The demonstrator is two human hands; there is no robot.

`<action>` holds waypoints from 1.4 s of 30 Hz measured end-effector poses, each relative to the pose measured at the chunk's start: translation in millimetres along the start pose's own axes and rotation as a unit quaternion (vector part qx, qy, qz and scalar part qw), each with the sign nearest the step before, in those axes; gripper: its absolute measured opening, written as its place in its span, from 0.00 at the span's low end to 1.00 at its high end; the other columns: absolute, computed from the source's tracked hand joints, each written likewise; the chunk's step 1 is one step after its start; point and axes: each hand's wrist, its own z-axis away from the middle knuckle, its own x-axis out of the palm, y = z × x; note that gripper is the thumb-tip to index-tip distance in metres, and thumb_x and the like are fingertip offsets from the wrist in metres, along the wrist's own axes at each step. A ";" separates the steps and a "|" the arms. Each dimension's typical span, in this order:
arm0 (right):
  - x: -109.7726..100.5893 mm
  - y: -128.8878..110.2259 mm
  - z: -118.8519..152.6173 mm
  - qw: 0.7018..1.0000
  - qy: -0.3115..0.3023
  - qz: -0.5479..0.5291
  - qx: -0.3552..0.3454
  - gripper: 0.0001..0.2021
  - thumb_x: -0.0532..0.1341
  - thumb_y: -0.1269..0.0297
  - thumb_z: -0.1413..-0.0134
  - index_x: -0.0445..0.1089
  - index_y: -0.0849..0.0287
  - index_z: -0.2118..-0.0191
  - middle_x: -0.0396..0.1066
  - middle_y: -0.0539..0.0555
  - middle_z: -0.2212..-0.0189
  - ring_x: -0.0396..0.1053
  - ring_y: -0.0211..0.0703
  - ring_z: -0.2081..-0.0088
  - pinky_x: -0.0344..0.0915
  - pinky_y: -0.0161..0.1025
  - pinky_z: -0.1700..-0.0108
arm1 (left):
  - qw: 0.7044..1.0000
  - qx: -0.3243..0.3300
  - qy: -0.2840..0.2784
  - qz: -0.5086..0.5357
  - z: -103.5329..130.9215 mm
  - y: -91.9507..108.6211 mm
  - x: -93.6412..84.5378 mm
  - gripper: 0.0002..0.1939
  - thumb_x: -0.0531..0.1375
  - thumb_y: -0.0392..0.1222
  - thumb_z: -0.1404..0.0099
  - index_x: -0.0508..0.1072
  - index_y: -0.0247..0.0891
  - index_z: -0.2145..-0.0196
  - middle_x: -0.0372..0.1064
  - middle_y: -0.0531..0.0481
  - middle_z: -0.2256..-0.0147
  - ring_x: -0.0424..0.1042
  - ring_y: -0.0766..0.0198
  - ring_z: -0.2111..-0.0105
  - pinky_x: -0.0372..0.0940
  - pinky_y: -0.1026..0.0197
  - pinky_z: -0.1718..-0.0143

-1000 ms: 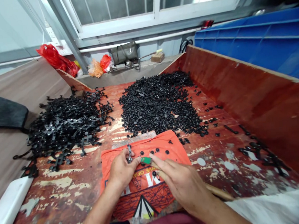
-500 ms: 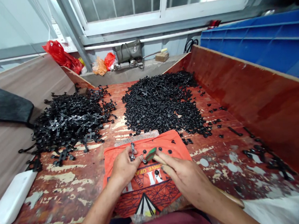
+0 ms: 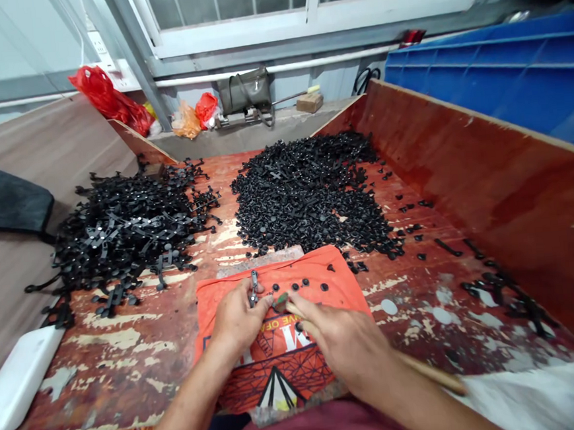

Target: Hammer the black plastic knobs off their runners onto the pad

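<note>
far on my left, a white thing (image 3: 24, 381) lies on the red-brown surface (image 3: 144, 359). just past it sits a messy heap of black linked strips (image 3: 124, 234). my left hand (image 3: 238, 318) is over the orange cloth (image 3: 281, 354), with its fingers curled in and pinching a small black strip (image 3: 254, 282) that sticks up. the tip of my left thumb is next to a green tool head (image 3: 281, 301), but i can't tell if they touch. a few round black bits (image 3: 324, 287) lie on the cloth past my hands. behind the cloth is a big pile of little black parts (image 3: 310, 193). my right hand (image 3: 350, 332) is closed around the wooden handle (image 3: 433, 374), and its end pokes out by my wrist. more loose bits (image 3: 511, 290) lie near the right board (image 3: 493, 185), and a blue bin (image 3: 495, 86) stands outside it.
</note>
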 end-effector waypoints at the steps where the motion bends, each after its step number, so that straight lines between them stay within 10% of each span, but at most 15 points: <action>1: 1.3 -0.3 -0.5 1.000 -0.019 0.008 0.000 0.24 0.53 0.67 0.31 0.56 0.50 0.32 0.77 0.53 0.52 0.77 0.48 0.56 0.74 0.45 0.53 | 1.000 0.001 -0.002 -0.003 -0.3 -0.2 0.0 0.10 0.60 0.47 0.40 0.71 0.38 0.64 0.72 0.52 0.71 0.68 0.61 0.73 0.55 0.63 0.71; 9: 5.3 -0.8 -2.6 0.998 -0.046 -0.012 0.032 0.25 0.54 0.68 0.33 0.56 0.48 0.33 0.77 0.52 0.50 0.76 0.51 0.53 0.72 0.49 0.51 | 0.990 -0.020 -0.019 0.135 2.1 2.3 -5.7 0.11 0.63 0.47 0.41 0.72 0.38 0.66 0.70 0.52 0.71 0.67 0.63 0.72 0.58 0.63 0.70; 15: -19.3 1.3 -12.0 0.976 0.054 -0.190 0.087 0.15 0.53 0.65 0.33 0.66 0.52 0.43 0.75 0.51 0.48 0.73 0.43 0.49 0.68 0.39 0.49 | 0.791 -0.181 -0.110 0.574 10.8 20.5 -30.4 0.16 0.70 0.37 0.47 0.72 0.38 0.62 0.67 0.56 0.74 0.68 0.69 0.74 0.68 0.63 0.66; 24: -8.2 -32.1 -25.7 0.961 0.004 -0.251 0.117 0.08 0.65 0.69 0.50 0.66 0.53 0.64 0.73 0.45 0.69 0.70 0.40 0.69 0.64 0.33 0.66 | 0.740 -0.164 -0.079 0.647 27.5 49.3 -6.8 0.14 0.71 0.36 0.48 0.72 0.37 0.65 0.74 0.52 0.68 0.72 0.67 0.70 0.70 0.65 0.67; 27: -4.8 -34.4 -27.5 0.958 0.008 -0.259 0.125 0.06 0.63 0.70 0.50 0.67 0.53 0.65 0.71 0.45 0.72 0.68 0.39 0.70 0.62 0.32 0.69 | 0.761 -0.162 -0.070 0.624 33.8 46.1 -3.8 0.14 0.71 0.37 0.48 0.74 0.36 0.65 0.74 0.51 0.67 0.72 0.67 0.69 0.69 0.65 0.65; 31: -17.0 -28.0 -28.9 0.956 0.017 -0.262 0.134 0.04 0.60 0.69 0.46 0.70 0.56 0.64 0.70 0.47 0.73 0.65 0.38 0.73 0.59 0.32 0.73 | 0.914 -0.118 -0.067 0.383 36.8 26.6 -27.2 0.14 0.68 0.49 0.45 0.74 0.36 0.75 0.70 0.51 0.76 0.68 0.66 0.76 0.65 0.64 0.71; 34: -25.7 -26.8 -28.5 0.962 -0.005 -0.246 0.116 0.03 0.59 0.69 0.45 0.71 0.56 0.67 0.66 0.45 0.77 0.61 0.36 0.76 0.54 0.31 0.76 | 0.987 -0.026 0.068 0.141 35.1 20.2 -51.9 0.14 0.67 0.51 0.45 0.74 0.38 0.77 0.69 0.51 0.77 0.67 0.62 0.73 0.62 0.63 0.71; 36: -25.4 -29.9 -28.3 0.971 -0.013 -0.220 0.091 0.06 0.60 0.70 0.46 0.68 0.57 0.73 0.64 0.44 0.79 0.59 0.35 0.77 0.53 0.32 0.76 | 0.990 0.019 0.085 0.112 34.5 25.8 -58.1 0.12 0.69 0.49 0.48 0.77 0.41 0.68 0.73 0.49 0.70 0.70 0.57 0.67 0.64 0.61 0.65; 40: -18.7 -37.9 -30.3 0.976 0.005 -0.208 0.068 0.06 0.60 0.73 0.47 0.72 0.56 0.70 0.71 0.46 0.75 0.67 0.38 0.73 0.62 0.32 0.71 | 0.932 0.006 -0.146 0.331 33.9 41.3 -41.4 0.18 0.68 0.47 0.47 0.76 0.39 0.59 0.75 0.47 0.65 0.72 0.59 0.66 0.67 0.60 0.62; 42: -20.0 -36.1 -31.4 0.973 0.010 -0.223 0.061 0.10 0.60 0.74 0.45 0.75 0.53 0.61 0.76 0.47 0.68 0.72 0.40 0.67 0.67 0.33 0.65 | 0.903 -0.035 -0.173 0.393 30.0 41.0 -31.8 0.19 0.66 0.49 0.44 0.74 0.38 0.57 0.73 0.50 0.70 0.69 0.65 0.73 0.65 0.64 0.69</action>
